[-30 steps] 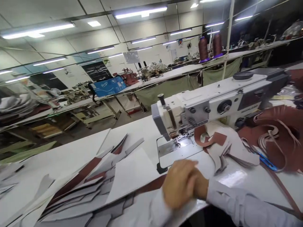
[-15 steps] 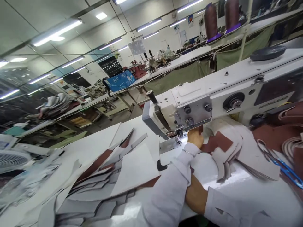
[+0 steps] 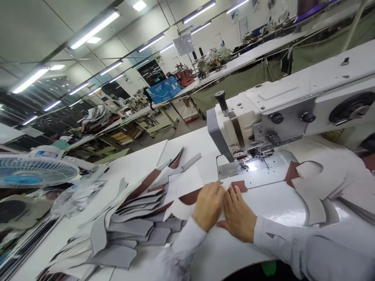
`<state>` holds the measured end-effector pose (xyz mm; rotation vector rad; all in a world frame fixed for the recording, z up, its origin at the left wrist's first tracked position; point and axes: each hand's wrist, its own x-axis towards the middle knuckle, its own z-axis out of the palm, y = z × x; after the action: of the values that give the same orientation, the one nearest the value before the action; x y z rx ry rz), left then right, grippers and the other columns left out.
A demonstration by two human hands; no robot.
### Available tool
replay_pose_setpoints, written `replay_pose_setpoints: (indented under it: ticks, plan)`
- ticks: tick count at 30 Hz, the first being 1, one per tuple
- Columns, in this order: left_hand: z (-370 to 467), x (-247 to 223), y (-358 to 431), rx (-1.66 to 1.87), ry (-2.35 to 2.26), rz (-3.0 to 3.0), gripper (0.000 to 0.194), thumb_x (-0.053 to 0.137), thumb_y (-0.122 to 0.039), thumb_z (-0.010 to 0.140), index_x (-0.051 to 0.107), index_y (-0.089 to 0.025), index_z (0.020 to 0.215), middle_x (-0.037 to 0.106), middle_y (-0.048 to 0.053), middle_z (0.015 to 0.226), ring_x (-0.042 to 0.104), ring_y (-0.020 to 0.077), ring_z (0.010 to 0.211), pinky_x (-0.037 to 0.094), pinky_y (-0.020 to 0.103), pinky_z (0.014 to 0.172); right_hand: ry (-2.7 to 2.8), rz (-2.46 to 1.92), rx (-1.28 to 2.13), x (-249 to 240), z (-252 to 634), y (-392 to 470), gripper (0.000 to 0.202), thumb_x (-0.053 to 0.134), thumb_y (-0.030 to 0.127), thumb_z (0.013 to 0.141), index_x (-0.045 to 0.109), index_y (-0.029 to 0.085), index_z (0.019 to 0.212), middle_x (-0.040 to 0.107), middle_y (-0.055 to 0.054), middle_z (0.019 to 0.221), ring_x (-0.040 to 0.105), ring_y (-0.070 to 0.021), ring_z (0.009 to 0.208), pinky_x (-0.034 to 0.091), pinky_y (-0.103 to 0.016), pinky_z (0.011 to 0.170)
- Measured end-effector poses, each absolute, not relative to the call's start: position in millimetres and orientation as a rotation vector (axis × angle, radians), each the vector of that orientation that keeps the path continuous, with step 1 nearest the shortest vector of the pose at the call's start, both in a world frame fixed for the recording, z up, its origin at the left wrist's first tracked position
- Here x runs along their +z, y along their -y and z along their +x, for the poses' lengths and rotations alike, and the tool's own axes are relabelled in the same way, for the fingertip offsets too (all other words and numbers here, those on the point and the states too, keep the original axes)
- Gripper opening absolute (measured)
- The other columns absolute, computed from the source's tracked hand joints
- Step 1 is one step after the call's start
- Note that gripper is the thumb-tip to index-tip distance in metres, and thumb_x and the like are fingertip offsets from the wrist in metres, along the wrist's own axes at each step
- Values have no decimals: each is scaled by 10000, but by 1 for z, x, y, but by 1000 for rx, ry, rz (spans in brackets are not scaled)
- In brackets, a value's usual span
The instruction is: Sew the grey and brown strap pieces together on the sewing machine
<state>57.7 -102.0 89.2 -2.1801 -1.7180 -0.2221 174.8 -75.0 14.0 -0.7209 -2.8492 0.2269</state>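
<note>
My left hand is closed on a piece with a white side and a brown side, its fingers curled at the piece's edge. Beside it, my right hand lies with fingers stretched over the same piece, near a brown strip. Both hands are in front of the sewing machine's needle area, on the white table. The white part of the piece reaches out left of my left hand. How the fingertips grip is partly hidden.
Grey and brown cut pieces lie in a loose pile at the left. Pale curved pieces are stacked at the right. The sewing machine stands behind my hands. A fan is at the far left.
Both hands have come together in front of the machine; one was at the needle area before. The piece is now between them. The view has shifted, with the machine larger.
</note>
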Motion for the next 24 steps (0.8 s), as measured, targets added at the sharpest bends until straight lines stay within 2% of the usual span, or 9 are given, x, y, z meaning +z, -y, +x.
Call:
replay_pose_setpoints:
  ticks: [3,5,10,15,24]
  plan:
    - [69,57,72,-227,1736,-2450,204,422,-148,879,586,-149,1000,623,59,981,546,180,846,472,310,742,2881,-672,311,22,165,70,542,320,424,920,380,90,1342,440,-226,1288,337,-421,1210,220,-660,950]
    - [72,52,60,-204,1765,-2606,209,445,-123,865,593,-168,1006,616,40,1039,538,171,897,464,304,800,2898,-667,340,23,164,68,502,296,410,928,414,130,1327,463,-212,1271,360,-420,1187,225,-681,912]
    - [66,58,52,-74,1861,-2702,207,468,-142,858,598,-148,1019,618,50,1024,533,183,855,457,314,803,2902,-740,310,18,162,67,667,296,568,879,408,85,1325,415,-234,1304,283,-434,1231,147,-649,966]
    - [62,60,49,-81,1859,-2774,235,427,-127,867,607,-176,1010,619,30,1026,512,169,822,448,306,789,2954,-798,238,15,159,67,713,316,604,852,460,57,1285,473,-262,1237,325,-449,1191,124,-642,963]
    - [56,69,37,102,1743,-2921,242,428,-85,834,621,-174,949,617,30,934,491,164,750,414,300,716,3004,-852,171,17,159,68,750,323,607,845,488,-4,1246,481,-303,1200,356,-448,1154,158,-590,962]
